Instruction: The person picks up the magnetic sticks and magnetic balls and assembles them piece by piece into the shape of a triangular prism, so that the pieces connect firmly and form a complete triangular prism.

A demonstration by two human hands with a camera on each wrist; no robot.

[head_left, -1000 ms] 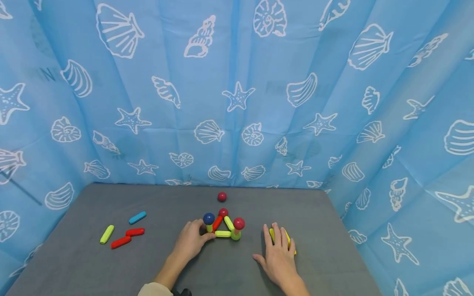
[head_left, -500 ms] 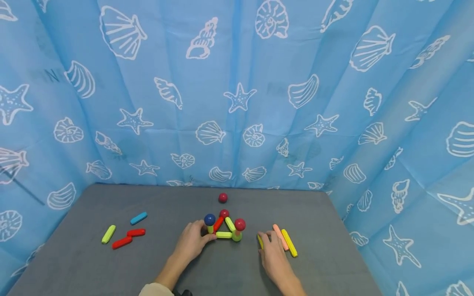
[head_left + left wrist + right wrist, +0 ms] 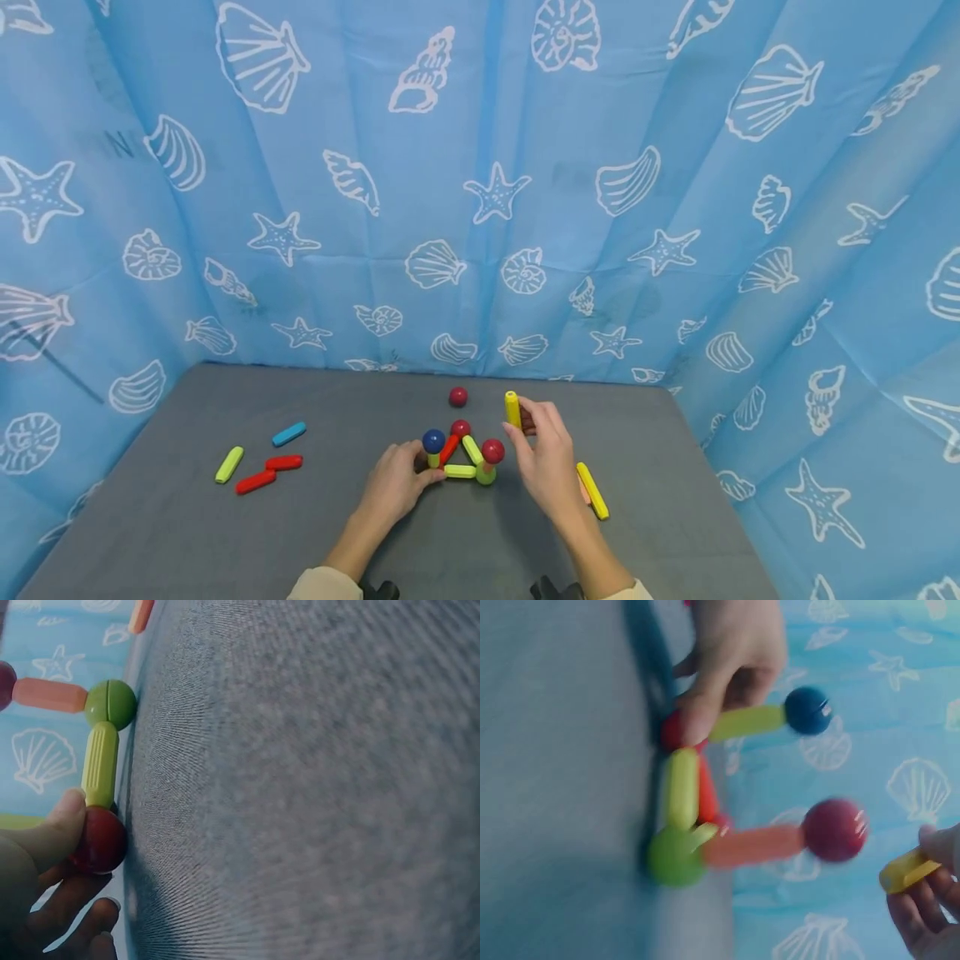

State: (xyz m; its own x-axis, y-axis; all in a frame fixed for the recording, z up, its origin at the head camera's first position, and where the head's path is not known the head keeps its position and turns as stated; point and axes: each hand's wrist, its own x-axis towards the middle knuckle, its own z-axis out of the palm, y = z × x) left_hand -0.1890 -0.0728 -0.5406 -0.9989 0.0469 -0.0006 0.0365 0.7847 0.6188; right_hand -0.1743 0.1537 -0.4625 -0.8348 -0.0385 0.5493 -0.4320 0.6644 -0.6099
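A triangular frame of balls and rods stands mid-table, with a yellow-green front rod (image 3: 460, 472), a green corner ball (image 3: 486, 473) and a red back ball (image 3: 461, 428). On upright rods above it sit a blue ball (image 3: 433, 441) and a red top ball (image 3: 492, 451). My left hand (image 3: 393, 482) pinches the red corner ball (image 3: 103, 841) at the frame's front left, between thumb and fingers. To the right of the frame, my right hand (image 3: 547, 454) holds a yellow rod (image 3: 512, 410) upright, raised off the table and apart from the frame.
A loose red ball (image 3: 458, 397) lies behind the frame. On the right are another yellow rod (image 3: 593, 492) and a partly hidden salmon rod (image 3: 583, 488). At left lie a blue rod (image 3: 288, 433), a yellow-green rod (image 3: 229, 465) and two red rods (image 3: 256, 482).
My right hand has gone from lying over the rods at right to picking up one yellow rod, then lifted it leftward and away from me. The left hand keeps its place on the corner ball.
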